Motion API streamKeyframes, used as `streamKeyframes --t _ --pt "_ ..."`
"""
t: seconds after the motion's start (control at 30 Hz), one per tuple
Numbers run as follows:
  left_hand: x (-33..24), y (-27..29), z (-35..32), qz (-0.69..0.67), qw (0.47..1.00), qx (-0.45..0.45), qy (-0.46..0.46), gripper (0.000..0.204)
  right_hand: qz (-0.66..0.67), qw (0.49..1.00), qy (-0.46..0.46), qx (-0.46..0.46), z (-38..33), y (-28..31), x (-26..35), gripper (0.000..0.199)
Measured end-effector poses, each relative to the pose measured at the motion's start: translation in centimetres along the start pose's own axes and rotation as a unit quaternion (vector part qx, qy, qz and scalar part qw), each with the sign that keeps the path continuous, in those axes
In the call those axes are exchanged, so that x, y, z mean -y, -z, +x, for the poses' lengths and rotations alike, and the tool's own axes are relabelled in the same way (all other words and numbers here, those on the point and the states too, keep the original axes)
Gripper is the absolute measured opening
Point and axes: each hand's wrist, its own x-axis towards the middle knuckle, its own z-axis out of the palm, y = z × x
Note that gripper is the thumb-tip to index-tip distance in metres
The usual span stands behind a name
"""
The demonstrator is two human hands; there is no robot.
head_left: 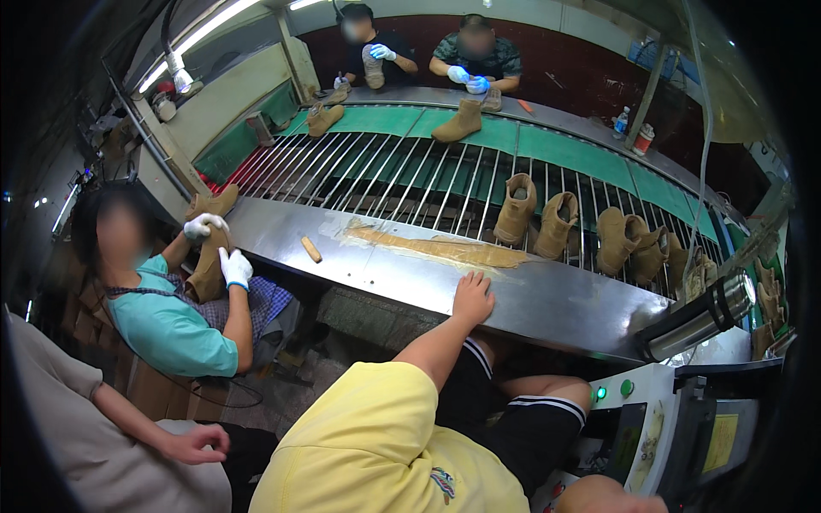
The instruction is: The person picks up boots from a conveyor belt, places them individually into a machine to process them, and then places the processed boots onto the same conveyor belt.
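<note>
While left hand (473,297) rests flat, steel ledge (556,299) edge, boots (516,208) beyond

Flat steel ledge (547,299), yellowish glue smear (445,248) across it

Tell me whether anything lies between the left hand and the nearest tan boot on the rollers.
Only a flat yellowish smear on the steel table lies between the left hand and the nearest boot. Nothing upright blocks the way.

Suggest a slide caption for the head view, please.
Left hand flat on steel table beside roller conveyor carrying tan boots; gloved co-workers handle more around it.
</note>
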Motion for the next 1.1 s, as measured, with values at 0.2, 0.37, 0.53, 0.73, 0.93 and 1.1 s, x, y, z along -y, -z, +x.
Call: streamKeyframes --t 0.2,0.37,0.53,0.73,0.93,1.1 --pt "0.4 -0.1 -0.3 -0.013 1.000 0.003 0.003 0.040 -0.441 0.698 -0.516 0.229 -14.0 11.5 0.6 0.023" --pt "-0.3 -0.2 0.2 -0.004 1.000 0.006 -0.001 0.039 -0.587 0.545 -0.594 0.078 -34.6 22.7 11.2 0.015" --pt "0.9 -0.3 -0.5 0.001 1.000 -0.002 0.007 0.039 -0.553 0.520 -0.649 -0.053 -35.5 22.8 10.0 0.003" --pt "0.4 -0.5 0.0 -0.007 1.000 -0.013 -0.013 0.037 -0.601 0.472 -0.643 0.056 -34.8 22.8 8.8 0.003" --pt "-0.1 -0.1 -0.1 -0.001 1.000 -0.012 -0.013 0.037 -0.621 0.455 -0.635 0.059 -34.7 22.5 8.7 0.002" --pt "0.9 -0.7 -0.2 0.002 1.000 -0.007 -0.004 0.040 -0.616 0.432 -0.657 0.049 -35.1 22.8 8.7 0.005"
